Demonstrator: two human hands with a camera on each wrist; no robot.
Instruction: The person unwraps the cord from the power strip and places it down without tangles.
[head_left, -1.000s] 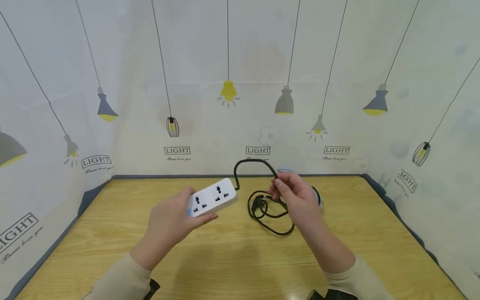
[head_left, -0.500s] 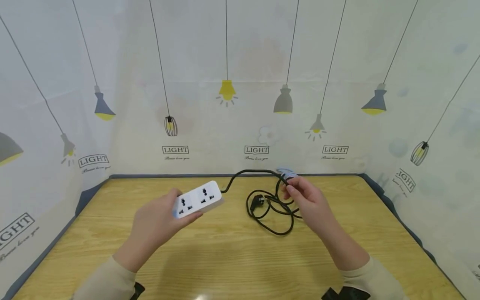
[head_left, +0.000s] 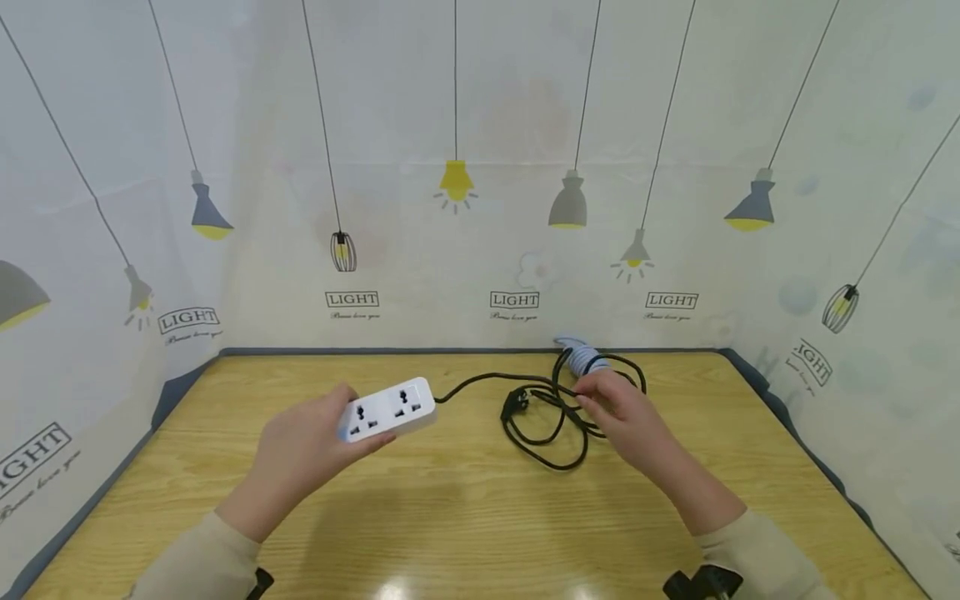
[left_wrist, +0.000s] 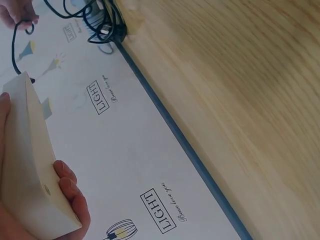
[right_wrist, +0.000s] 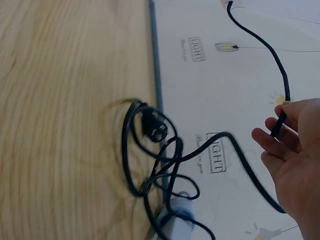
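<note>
A white power strip [head_left: 392, 410], its sockets facing up, is held by my left hand [head_left: 296, 458] above the table. The left wrist view shows the fingers wrapped around the underside of the strip [left_wrist: 31, 160]. From the strip's right end a black cord [head_left: 480, 377] runs to my right hand [head_left: 633, 429], which pinches it between thumb and fingers. More cord lies in loose, crossing loops on the table beside that hand. Within those loops sits the black plug [head_left: 514, 404], its prongs visible in the right wrist view, where the plug [right_wrist: 154, 126] appears slightly blurred.
Behind the cord loops, against the back edge of the wooden table [head_left: 450, 517], lies a pale blue coiled item [head_left: 583, 360], partly covered by cord. A wall covering [head_left: 420, 275] printed with lamps surrounds the table on the back and both sides.
My left hand has moved left and slightly down with the power strip. The right hand has shifted right and lower, and the raised arch of cord between them has flattened out.
</note>
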